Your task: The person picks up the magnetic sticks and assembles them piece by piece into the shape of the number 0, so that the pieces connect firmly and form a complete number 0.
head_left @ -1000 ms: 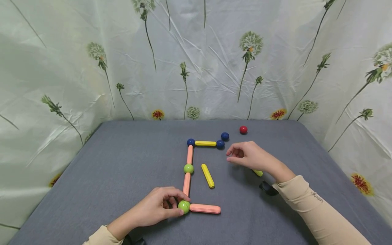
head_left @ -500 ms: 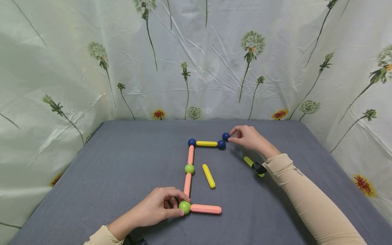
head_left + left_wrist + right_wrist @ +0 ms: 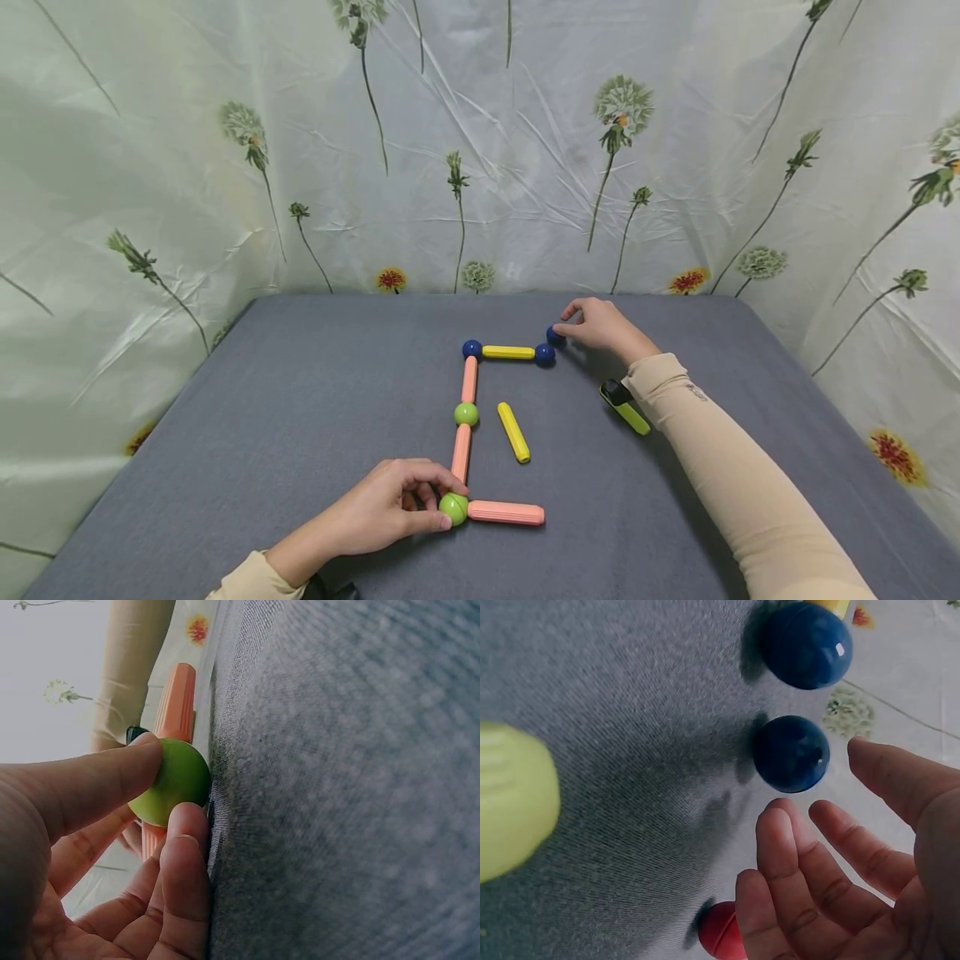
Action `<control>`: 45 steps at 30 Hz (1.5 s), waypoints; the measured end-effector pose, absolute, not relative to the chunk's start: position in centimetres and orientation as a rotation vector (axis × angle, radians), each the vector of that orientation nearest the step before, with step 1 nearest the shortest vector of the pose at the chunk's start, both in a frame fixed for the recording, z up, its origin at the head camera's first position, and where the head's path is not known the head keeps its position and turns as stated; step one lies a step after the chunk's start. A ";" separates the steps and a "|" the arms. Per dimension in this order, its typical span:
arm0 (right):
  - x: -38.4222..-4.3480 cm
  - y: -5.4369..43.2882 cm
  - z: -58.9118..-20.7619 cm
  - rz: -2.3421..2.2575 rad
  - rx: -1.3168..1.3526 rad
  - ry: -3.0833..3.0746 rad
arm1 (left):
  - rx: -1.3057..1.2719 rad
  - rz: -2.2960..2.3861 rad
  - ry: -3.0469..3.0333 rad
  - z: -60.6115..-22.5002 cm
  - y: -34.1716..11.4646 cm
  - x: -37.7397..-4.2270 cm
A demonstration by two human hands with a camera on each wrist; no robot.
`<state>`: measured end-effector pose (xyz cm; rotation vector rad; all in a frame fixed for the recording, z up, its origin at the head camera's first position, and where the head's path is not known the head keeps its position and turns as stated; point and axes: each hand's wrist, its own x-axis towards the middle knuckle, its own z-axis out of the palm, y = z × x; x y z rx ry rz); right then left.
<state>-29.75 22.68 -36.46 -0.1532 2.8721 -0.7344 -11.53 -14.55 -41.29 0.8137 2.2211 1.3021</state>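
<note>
My left hand (image 3: 386, 510) pinches a green ball (image 3: 453, 508) between thumb and fingers. One salmon ribbed rod (image 3: 506, 512) points right from that ball; another salmon rod (image 3: 461, 454) runs away to a second green ball (image 3: 466, 414). Farther on, a third salmon rod (image 3: 469, 380) meets a blue ball (image 3: 472, 349), joined by a yellow rod (image 3: 508, 352) to another blue ball (image 3: 545, 355). My right hand (image 3: 602, 325) hovers at a loose blue ball (image 3: 555, 336). In the right wrist view, its thumb and fingers are spread beside this loose ball (image 3: 791, 754), with gaps showing.
A loose yellow rod (image 3: 513, 432) lies right of the salmon chain. Under the right wrist is a yellow-green rod (image 3: 632, 417), partly covered by a black strap piece. A red ball (image 3: 722, 931) shows in the right wrist view. Flowered curtain surrounds the grey table (image 3: 337, 367).
My right hand has moved away from me to the loose blue ball, and in the head view it now hides the red ball. My left hand keeps its pinch on the green ball.
</note>
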 end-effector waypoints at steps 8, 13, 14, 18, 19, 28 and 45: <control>-30.4 22.8 -37.1 -0.725 -0.174 2.849 | 0.814 1.315 2.212 -41.3 -14.6 -11.5; -30.6 22.6 -37.4 -0.733 -0.173 2.844 | 0.793 1.312 2.207 -41.3 -14.7 -11.5; -30.7 22.5 -37.5 -0.736 -0.173 2.844 | 0.790 1.310 2.208 -41.3 -14.7 -11.5; -30.7 22.3 -37.6 -0.739 -0.179 2.846 | 0.795 1.314 2.206 -41.3 -14.7 -11.5; -30.6 22.2 -37.6 -0.739 -0.183 2.848 | 0.800 1.318 2.203 -41.3 -14.7 -11.5; -30.1 22.4 -37.6 -0.776 -0.217 2.869 | 0.797 1.321 2.191 -41.3 -14.7 -11.5; -27.1 24.3 -36.8 -0.845 -0.344 2.893 | 0.793 1.323 2.185 -41.3 -14.6 -11.5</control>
